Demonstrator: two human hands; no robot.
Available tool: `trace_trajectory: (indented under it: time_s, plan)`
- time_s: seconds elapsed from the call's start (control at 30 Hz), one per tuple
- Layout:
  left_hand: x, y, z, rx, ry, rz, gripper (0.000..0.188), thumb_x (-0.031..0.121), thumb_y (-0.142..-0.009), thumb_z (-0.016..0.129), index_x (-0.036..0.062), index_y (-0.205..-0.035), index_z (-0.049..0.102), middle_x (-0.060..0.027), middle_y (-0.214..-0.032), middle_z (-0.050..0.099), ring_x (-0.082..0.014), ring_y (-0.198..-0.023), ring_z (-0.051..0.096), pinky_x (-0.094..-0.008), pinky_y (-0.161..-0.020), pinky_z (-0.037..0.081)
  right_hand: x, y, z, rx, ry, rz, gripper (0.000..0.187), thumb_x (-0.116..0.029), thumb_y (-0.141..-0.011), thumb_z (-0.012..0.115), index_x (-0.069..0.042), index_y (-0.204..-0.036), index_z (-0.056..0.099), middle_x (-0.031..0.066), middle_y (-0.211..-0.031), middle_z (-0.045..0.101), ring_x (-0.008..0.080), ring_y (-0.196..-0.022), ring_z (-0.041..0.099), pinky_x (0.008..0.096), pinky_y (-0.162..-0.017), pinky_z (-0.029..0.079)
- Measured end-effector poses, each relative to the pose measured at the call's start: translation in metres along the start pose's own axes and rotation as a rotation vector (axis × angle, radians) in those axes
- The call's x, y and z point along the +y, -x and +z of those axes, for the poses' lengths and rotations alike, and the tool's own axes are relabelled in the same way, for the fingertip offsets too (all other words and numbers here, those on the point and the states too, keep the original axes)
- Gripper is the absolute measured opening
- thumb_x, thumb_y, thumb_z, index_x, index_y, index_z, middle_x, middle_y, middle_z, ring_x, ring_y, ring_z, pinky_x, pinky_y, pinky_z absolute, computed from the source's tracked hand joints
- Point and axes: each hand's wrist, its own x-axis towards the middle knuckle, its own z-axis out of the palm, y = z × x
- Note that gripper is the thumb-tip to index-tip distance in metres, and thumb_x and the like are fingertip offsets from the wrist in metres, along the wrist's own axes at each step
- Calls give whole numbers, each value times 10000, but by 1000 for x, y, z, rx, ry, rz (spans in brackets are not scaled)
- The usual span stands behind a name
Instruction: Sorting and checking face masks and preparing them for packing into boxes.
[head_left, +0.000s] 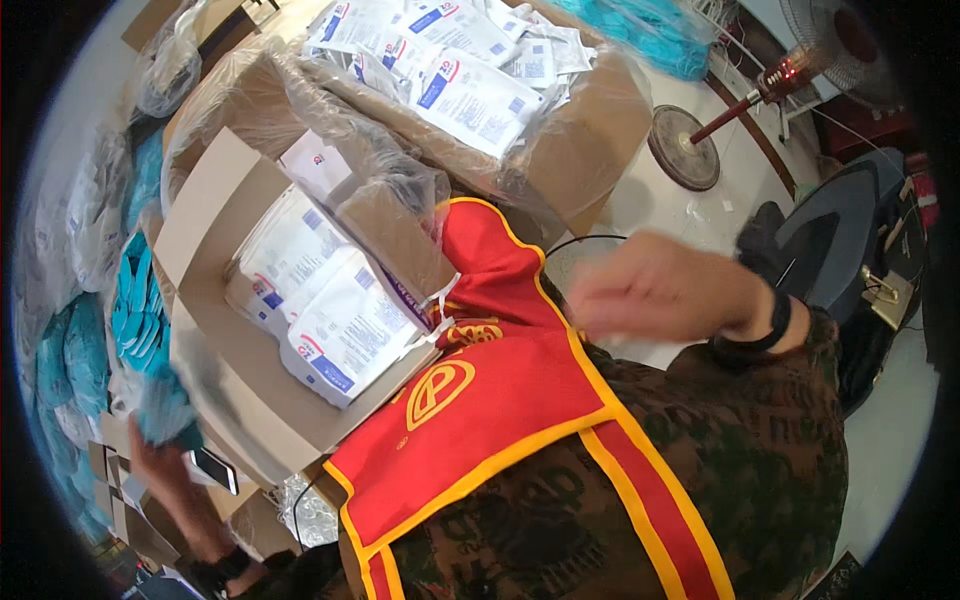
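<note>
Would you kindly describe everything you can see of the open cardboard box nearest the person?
The box is plain brown cardboard, tilted, with its flaps folded open. It is lined with clear plastic film and packed with flat white packets printed in blue and red, stacked on edge. It rests among similar boxes, its near corner against the person's red apron. The left hand, holding a teal bundle, is at its lower left edge; the blurred right hand is clear of it.

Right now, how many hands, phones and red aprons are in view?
Hands: 2 (left hand, right hand)
Phones: 1 (phone)
Red aprons: 1 (red apron)
Total: 4
</note>
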Motion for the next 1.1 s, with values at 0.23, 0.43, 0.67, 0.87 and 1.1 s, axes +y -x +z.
trace_trajectory:
  time_s: [0.23, 0.43, 0.67, 0.87, 1.1]
  plan:
    - [-21, 5, -31, 179, -56, -239, 604, 100, -793, 673, -99, -1309, 430, -219, -1218, 576, -274, -1105, 564, -374, -955, 431, 115, 29, -47, 567, -823, 125, 127, -198, -914, 560, -77, -878, 557, -25, -636, 500, 28, -431, 362, 162, -373, 236]
    - [78, 11, -6, 44, 464, -212, 504, 184, -831, 677, -71, -1228, 501, -163, -1094, 620, -214, -958, 587, -326, -826, 473, 245, 54, -32, 932, -910, 282, 109, -170, -883, 567, -63, -901, 552, 12, -672, 534, 73, -477, 431, 188, -415, 330]
    - [115, 14, 20, 69, 729, -110, 528, 225, -851, 667, -68, -1254, 492, -130, -1117, 618, -188, -984, 575, -314, -880, 436, 316, 77, -12, 1085, -597, 571, 247, -283, -903, 556, -112, -1070, 621, -12, -972, 635, 102, -923, 551, 261, -823, 413]
    - [125, 17, 19, -10, 753, -165, 506, 173, -848, 646, -74, -1259, 485, -134, -1151, 605, -183, -998, 572, -307, -901, 429, 330, 76, -11, 1182, -566, 655, 286, -339, -917, 554, -123, -1088, 629, -9, -1003, 641, 105, -977, 552, 280, -873, 404]
    - [162, 19, 21, 77, 532, -8, 431, 226, -818, 651, -23, -1161, 577, -165, -1081, 644, -282, -969, 624, -368, -879, 460, 233, 12, -25, 971, -568, 276, 194, -292, -908, 592, -107, -947, 632, -33, -766, 599, 66, -698, 582, 218, -688, 455]
